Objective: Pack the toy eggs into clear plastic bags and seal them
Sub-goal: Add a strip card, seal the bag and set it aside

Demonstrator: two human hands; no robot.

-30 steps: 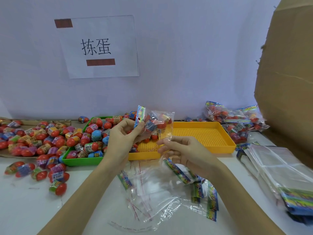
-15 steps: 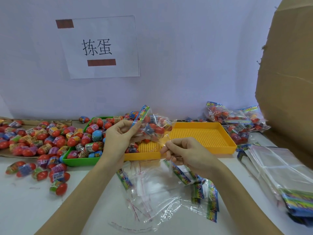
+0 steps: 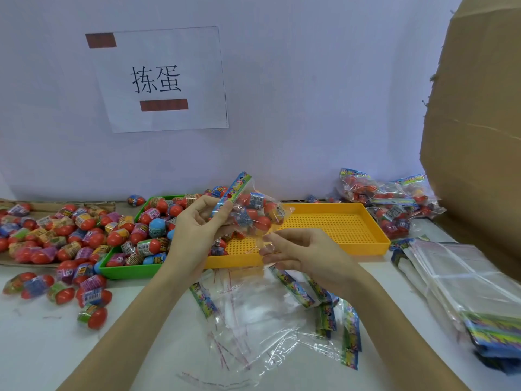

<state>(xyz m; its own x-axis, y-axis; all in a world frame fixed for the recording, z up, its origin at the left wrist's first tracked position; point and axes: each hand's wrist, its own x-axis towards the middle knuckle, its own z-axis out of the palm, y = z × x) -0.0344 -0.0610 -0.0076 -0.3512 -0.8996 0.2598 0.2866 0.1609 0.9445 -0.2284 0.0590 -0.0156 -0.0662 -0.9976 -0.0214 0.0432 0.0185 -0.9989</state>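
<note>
The left hand [image 3: 194, 230] pinches the printed header of the egg-filled clear plastic bag [image 3: 253, 211], its long axis slanting down-right toward the nearer right hand [image 3: 298, 252], which pinches the open flap.

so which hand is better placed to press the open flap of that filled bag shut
The right hand. It already pinches the clear flap end of the filled bag just below the eggs, while the left hand grips the printed header end and is better left steadying the bag.
</note>
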